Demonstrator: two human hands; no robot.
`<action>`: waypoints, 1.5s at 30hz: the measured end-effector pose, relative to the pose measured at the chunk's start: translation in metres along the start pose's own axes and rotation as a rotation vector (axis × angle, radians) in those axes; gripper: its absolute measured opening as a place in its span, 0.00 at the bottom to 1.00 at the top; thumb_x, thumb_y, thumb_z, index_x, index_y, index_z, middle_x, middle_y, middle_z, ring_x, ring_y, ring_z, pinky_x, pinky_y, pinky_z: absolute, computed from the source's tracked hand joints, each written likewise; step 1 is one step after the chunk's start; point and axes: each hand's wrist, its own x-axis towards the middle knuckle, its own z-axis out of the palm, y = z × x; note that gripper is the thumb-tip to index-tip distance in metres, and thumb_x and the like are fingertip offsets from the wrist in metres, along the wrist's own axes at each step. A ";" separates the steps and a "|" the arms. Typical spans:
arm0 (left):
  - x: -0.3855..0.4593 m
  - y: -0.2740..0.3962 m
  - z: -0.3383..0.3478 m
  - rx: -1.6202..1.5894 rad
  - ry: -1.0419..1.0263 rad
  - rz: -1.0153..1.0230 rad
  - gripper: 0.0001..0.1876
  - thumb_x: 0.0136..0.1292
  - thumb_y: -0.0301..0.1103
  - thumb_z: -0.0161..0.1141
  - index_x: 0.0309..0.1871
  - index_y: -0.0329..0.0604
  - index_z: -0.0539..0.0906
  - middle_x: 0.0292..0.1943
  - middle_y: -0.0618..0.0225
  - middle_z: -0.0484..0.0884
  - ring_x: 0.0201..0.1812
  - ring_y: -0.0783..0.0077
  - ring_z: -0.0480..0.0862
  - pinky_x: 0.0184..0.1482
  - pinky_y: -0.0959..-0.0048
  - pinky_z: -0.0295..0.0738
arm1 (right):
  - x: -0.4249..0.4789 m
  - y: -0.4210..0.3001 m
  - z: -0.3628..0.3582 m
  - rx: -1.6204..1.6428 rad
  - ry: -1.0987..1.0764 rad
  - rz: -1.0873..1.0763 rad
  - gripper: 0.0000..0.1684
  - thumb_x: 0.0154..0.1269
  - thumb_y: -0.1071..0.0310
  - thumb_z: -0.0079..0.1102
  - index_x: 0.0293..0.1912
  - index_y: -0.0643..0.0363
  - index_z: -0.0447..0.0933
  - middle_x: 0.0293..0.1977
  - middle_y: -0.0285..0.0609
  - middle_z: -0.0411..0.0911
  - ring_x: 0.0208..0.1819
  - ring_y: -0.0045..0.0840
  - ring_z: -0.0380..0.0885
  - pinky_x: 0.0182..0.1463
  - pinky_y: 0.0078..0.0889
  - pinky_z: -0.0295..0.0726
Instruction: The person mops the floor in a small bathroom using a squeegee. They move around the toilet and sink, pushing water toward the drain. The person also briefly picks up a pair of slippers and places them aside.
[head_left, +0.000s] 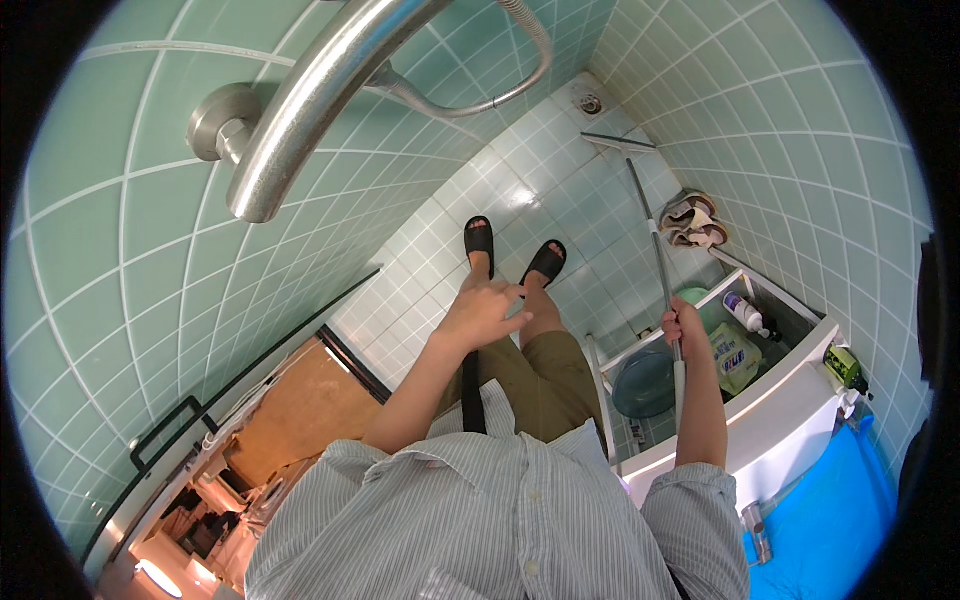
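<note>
My right hand (682, 322) grips the grey pole of a floor squeegee (660, 259) on the right side. The pole slants down and away from me. Its wide blade head (619, 142) rests on the wet-looking light tiled floor (517, 195), near the far corner. My left hand (480, 311) hangs in front of my shorts, holding nothing, with the thumb apart from loosely bent fingers. Beyond it are my feet in black slide sandals (478, 236).
A round floor drain (590, 103) sits in the far corner. Shoes (694, 217) lie by the right wall. A white cabinet (780, 367) holds bottles and a dark green basin (643, 384). A metal shower pipe (337, 112) juts overhead at upper left; a doorway (315, 405) opens lower left.
</note>
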 end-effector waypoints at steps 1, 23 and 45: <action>-0.001 0.002 -0.001 -0.012 -0.025 -0.026 0.20 0.56 0.46 0.54 0.44 0.39 0.77 0.38 0.55 0.79 0.40 0.54 0.79 0.44 0.63 0.72 | -0.006 -0.007 0.011 -0.024 -0.010 -0.002 0.05 0.67 0.58 0.42 0.41 0.43 0.62 0.15 0.25 0.59 0.10 0.08 0.51 0.09 0.12 0.48; -0.005 0.017 0.008 0.177 -0.045 0.020 0.20 0.57 0.45 0.52 0.47 0.42 0.75 0.37 0.55 0.80 0.36 0.52 0.80 0.42 0.60 0.73 | 0.016 -0.014 0.060 0.353 -0.242 0.095 0.13 0.68 0.57 0.39 0.29 0.51 0.60 0.14 0.26 0.56 0.10 0.09 0.50 0.08 0.11 0.49; -0.078 0.005 0.006 0.274 0.001 -0.142 0.24 0.56 0.46 0.54 0.53 0.43 0.70 0.41 0.54 0.79 0.41 0.53 0.80 0.44 0.58 0.72 | -0.084 0.008 0.113 0.301 -0.432 -0.096 0.26 0.59 0.48 0.54 0.16 0.49 0.56 0.09 0.24 0.55 0.07 0.08 0.52 0.07 0.09 0.55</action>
